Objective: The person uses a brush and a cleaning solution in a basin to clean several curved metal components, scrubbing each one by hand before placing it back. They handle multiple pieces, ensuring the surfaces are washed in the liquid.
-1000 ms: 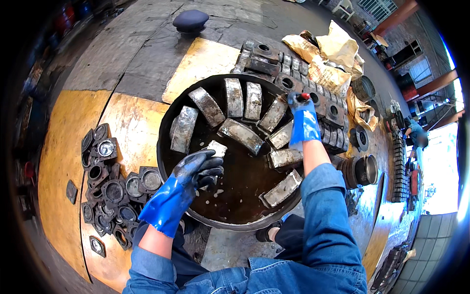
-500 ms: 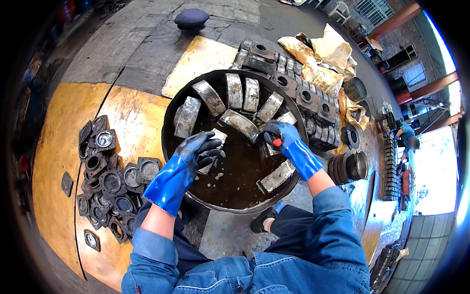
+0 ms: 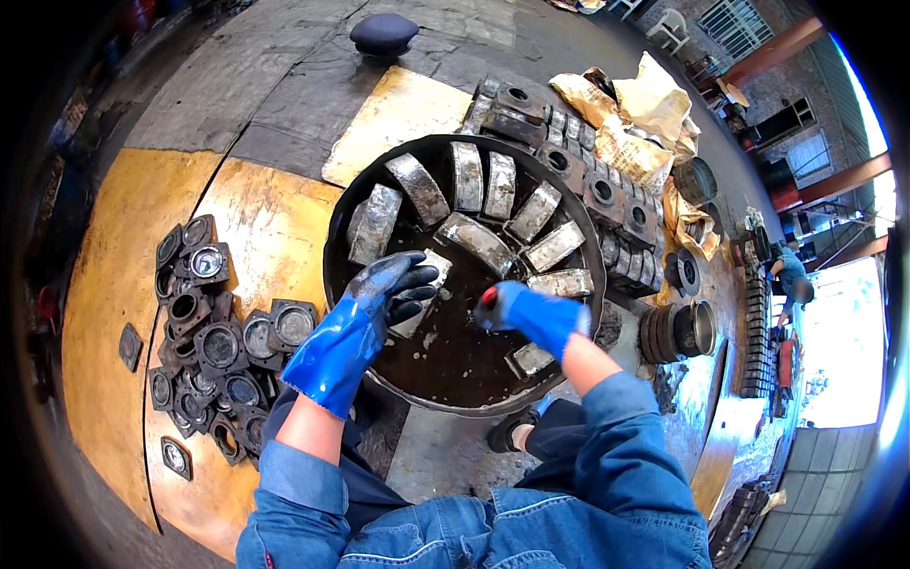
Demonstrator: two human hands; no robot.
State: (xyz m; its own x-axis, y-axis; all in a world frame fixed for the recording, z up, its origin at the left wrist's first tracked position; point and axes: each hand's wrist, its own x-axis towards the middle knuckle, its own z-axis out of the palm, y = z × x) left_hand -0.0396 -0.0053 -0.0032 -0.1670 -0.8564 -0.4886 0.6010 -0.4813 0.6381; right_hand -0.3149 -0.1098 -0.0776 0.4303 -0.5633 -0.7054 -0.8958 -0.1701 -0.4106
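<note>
A wide round black tub (image 3: 455,411) holds dark liquid and several curved metal blocks (image 3: 477,241), most of them ringed along its far and right sides. My left hand (image 3: 391,292), in a blue glove with blackened fingers, hovers at the tub's left part. Its fingers are bent and apart beside a pale, tilted metal block (image 3: 435,269), which it partly covers; whether they touch cannot be seen. Over the liquid, my right hand (image 3: 517,308), also blue-gloved and smeared by motion, is closed round a red-ended object (image 3: 489,297); the rest of that object is hidden.
Square metal parts with round openings (image 3: 220,348) lie heaped on yellow boards at the left. Stacked metal blocks (image 3: 604,192), crumpled brown sacks (image 3: 654,109) and metal rings (image 3: 697,328) stand beyond and right of the tub. A dark stool (image 3: 383,35) is at the back; another person (image 3: 789,270) bends far right.
My right hand has moved left and toward me, off the blocks at the tub's right side, keeping the red-ended object. The left hand stays nearly in place. The view has shifted slightly.
</note>
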